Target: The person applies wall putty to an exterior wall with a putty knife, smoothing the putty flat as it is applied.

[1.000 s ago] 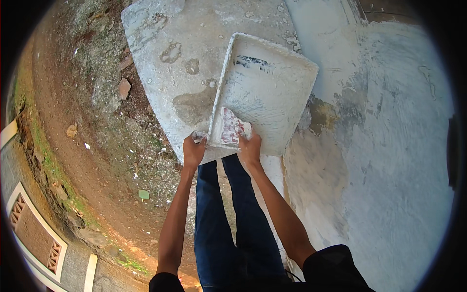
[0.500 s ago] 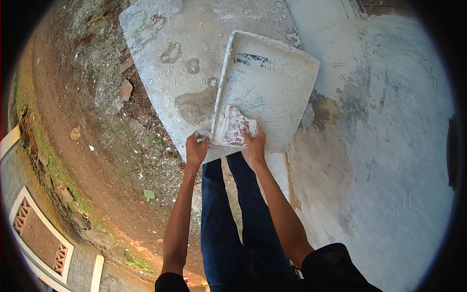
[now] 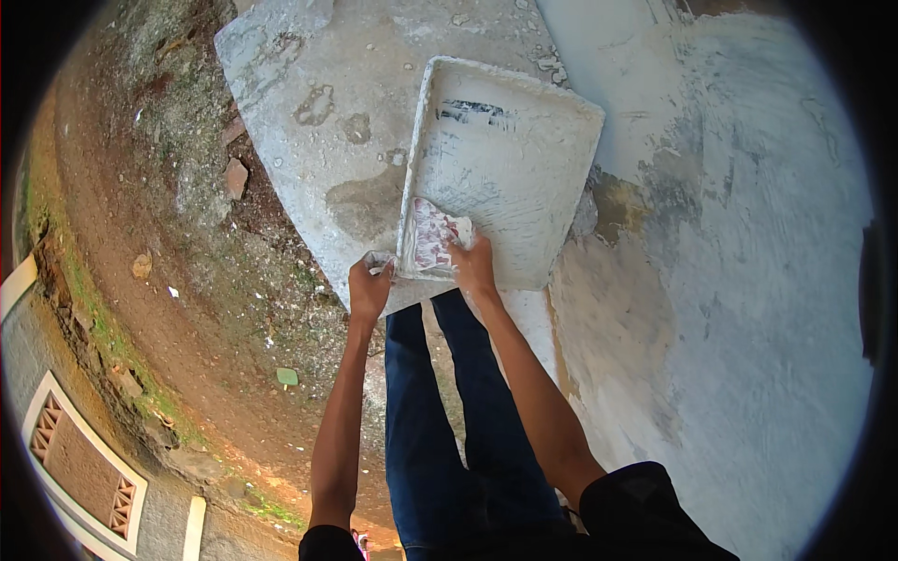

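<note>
A shallow rectangular tray (image 3: 528,168), caked in whitish paste, rests on a pale, blotched slab (image 3: 290,131). My left hand (image 3: 370,285) has its fingers closed at the tray's near-left corner, with white residue about the fingertips. My right hand (image 3: 475,262) grips a flat red-and-white tool (image 3: 432,232), smeared with paste, inside the near-left part of the tray. Dark streaks mark the tray's far-left floor. My legs in blue jeans (image 3: 416,402) show beneath the near edge of the slab.
Dirt ground (image 3: 159,309) with stones, moss and a small green piece (image 3: 286,376) lies to the left, beside a wall with a latticed opening (image 3: 47,430) at lower left. A whitish, patchy concrete surface (image 3: 730,280) fills the right side.
The tray, slab and hands show slightly higher and further left in the picture than a second ago, a small shift. Both hands keep their grips.
</note>
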{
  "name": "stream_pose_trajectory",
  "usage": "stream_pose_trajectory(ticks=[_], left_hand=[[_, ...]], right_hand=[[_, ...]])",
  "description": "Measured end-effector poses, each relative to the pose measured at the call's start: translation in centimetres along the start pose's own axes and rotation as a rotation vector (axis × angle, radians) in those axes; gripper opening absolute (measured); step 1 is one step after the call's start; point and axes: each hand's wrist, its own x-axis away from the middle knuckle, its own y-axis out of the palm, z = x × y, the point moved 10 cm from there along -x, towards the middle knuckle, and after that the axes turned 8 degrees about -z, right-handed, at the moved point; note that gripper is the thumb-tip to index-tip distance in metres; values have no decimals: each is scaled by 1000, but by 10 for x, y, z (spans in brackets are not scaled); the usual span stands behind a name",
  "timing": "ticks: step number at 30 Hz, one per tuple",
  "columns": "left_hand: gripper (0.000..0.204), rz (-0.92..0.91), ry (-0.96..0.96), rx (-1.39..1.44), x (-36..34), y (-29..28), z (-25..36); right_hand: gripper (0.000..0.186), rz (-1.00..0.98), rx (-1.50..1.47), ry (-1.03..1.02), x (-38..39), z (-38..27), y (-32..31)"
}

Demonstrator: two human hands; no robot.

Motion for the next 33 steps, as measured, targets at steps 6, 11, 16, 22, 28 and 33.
stream_pose_trajectory(ticks=[6,11,16,22,28,33], left_hand=[[12,-3,-27,23,4,4,4],[11,9,-11,28,7,2,5],[13,-69,-46,64,-1,5,-5],[16,-58,-88,119,2,3,-16],[20,-18,-153,165,7,7,-9],[28,-79,-214,107,14,3,-8]], right_hand=[[25,-268,-14,163,-9,11,3],[26,-92,-253,154,5,28,6],[28,-143,-623,234,0,29,5],[34,-220,-996,248,-1,2,-16],[38,-232,-1064,187,12,-17,-45],[37,-198,-1124,175,26,-30,-48]])
